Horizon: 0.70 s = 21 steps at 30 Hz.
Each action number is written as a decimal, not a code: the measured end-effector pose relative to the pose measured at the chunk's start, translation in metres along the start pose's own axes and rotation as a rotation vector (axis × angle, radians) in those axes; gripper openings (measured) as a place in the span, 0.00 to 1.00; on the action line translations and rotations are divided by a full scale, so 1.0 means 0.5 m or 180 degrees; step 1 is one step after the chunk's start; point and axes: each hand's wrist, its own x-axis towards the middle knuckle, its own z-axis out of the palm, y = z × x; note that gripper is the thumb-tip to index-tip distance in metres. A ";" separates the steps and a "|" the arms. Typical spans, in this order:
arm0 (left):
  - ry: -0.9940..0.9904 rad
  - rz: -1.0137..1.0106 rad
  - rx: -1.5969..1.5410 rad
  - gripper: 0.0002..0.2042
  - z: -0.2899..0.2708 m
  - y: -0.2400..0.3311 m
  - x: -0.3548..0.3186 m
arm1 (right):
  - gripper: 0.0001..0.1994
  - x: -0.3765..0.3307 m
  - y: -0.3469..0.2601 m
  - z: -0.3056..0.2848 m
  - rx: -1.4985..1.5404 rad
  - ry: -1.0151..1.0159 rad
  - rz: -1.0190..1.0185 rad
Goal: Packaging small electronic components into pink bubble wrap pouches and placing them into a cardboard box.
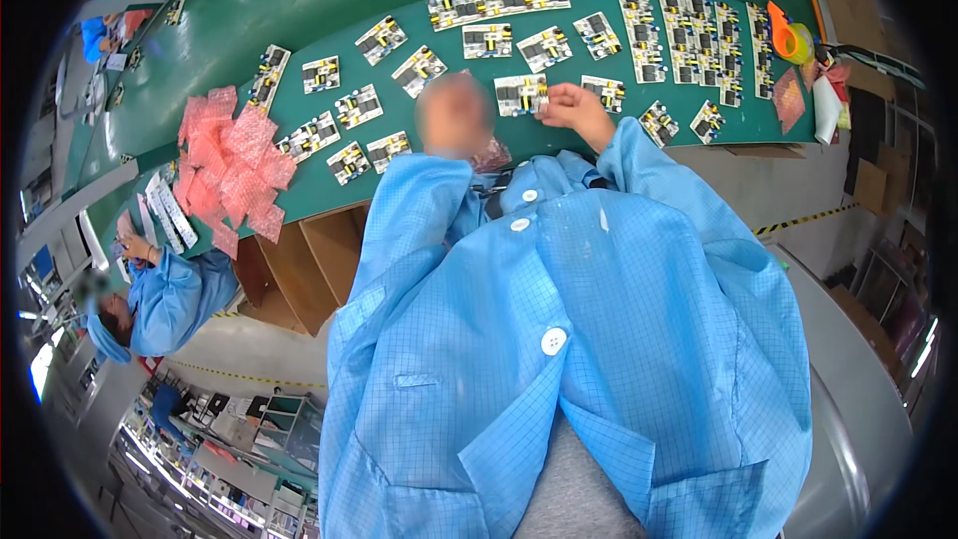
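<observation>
My right hand (581, 114) pinches the right edge of a small white circuit board (514, 96) with black, yellow and blue parts on it. The board is at the near side of the green table (329, 175). To the left of that board is my left hand (454, 116), blurred so that its fingers cannot be made out. A bit of pink bubble wrap (492, 156) shows below it. Another single board (603, 93) lies just right of my right hand, and one more board (419, 71) lies beyond my left hand.
Several joined panels of boards (689, 28) stand in rows at the right, with a long panel (499, 2) at the far middle. Pink bubble-wrap bags (228, 160) are heaped at the left. An orange tape dispenser (787, 35) sits far right. A co-worker (180, 304) works at the left.
</observation>
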 end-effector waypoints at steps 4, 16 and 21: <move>0.0040 0.0080 -0.0140 0.05 -0.006 0.001 -0.006 | 0.21 0.033 -0.038 0.059 -0.0465 0.0204 -0.0017; 0.0312 -0.0323 -0.0758 0.05 0.002 -0.015 -0.031 | 0.20 0.063 -0.047 0.079 -0.1177 0.0128 -0.0144; 0.0421 -0.0232 -0.0663 0.04 -0.003 -0.007 -0.030 | 0.19 0.076 -0.034 0.075 -0.1080 -0.0094 -0.0018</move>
